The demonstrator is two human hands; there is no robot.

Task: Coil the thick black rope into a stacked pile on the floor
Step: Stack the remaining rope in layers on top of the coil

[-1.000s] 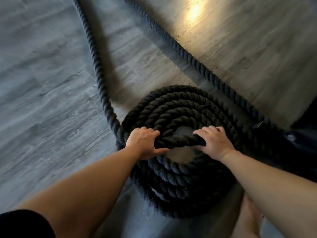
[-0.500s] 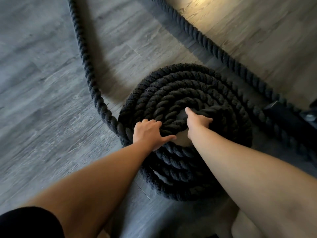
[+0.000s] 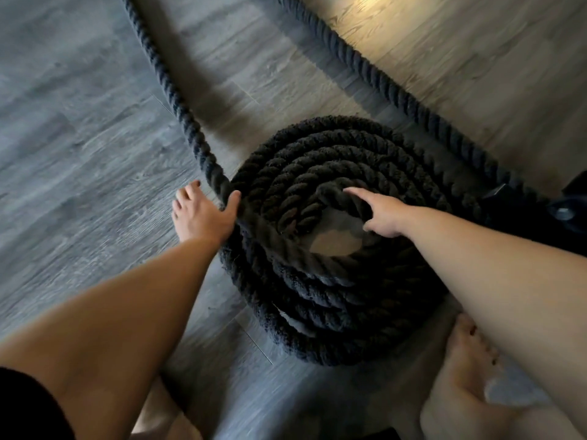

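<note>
A thick black rope (image 3: 320, 173) lay coiled in a stacked pile between the hands. The left hand (image 3: 203, 215), fingers spread, touched the strand entering the pile; the right hand (image 3: 382, 214) pressed outstretched fingers on the innermost turn.

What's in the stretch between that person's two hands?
Head view: several stacked turns of the coiled black rope lie between the left hand and the right hand.
</note>
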